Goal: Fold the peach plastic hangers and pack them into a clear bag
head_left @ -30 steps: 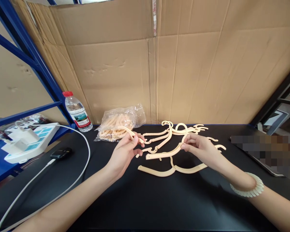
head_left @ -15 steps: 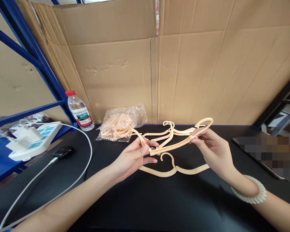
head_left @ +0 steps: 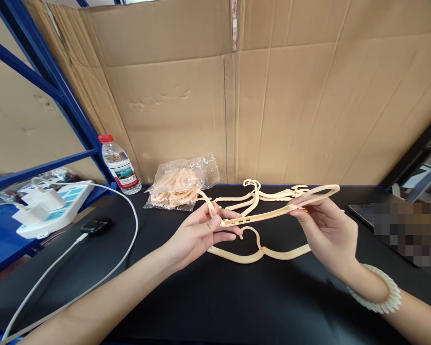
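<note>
Holding hanger [head_left: 260,218] in right hand [head_left: 330,230], curved piece [head_left: 206,200] in left hand [head_left: 199,232], broad tabletop [head_left: 237,297] nearer, cardboard [head_left: 172,115] behind edge

Both forearms [head_left: 118,292] angle inward, left hand [head_left: 201,234] and right hand [head_left: 332,232] apart, fingers [head_left: 224,237] bent in pinches.

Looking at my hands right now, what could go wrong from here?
Your left hand pinches the small curved piece at the end of the long hooked piece in your right hand; either thin part might slip.
A dropped part could knock the hanger-shaped assembly nearby.
The white cable runs close to your left forearm and might snag.
</note>
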A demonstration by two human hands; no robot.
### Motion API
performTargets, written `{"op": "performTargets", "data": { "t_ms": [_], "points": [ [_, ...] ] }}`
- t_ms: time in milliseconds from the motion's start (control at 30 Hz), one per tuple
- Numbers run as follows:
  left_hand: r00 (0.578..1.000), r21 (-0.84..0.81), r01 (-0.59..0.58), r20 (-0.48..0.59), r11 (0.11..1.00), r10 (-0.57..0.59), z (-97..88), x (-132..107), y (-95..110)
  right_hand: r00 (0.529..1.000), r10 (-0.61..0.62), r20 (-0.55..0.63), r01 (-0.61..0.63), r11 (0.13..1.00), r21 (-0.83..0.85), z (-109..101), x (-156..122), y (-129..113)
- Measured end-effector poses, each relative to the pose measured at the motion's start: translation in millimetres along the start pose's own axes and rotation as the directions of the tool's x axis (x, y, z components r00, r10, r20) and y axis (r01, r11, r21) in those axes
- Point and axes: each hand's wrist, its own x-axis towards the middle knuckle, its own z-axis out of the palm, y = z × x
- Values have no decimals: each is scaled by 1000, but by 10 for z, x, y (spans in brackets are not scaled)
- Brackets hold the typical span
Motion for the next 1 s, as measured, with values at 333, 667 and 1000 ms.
{"op": "performTargets", "data": {
  "t_ms": [333,667,1000],
  "points": [
    [992,36,-83,-89,996,85,52,9,-67,996,-77,-34,77,997,-1,20,-93,-4],
    [957,79,-138,-245,987,153,55,8,-173,997,-61,-42,58,996,-66,55,-158,-22],
    [904,185,-196,-347,963,251,128,7,-192,997,-59,-40,56,995,-87,74,-180,-122]
  ]
}}
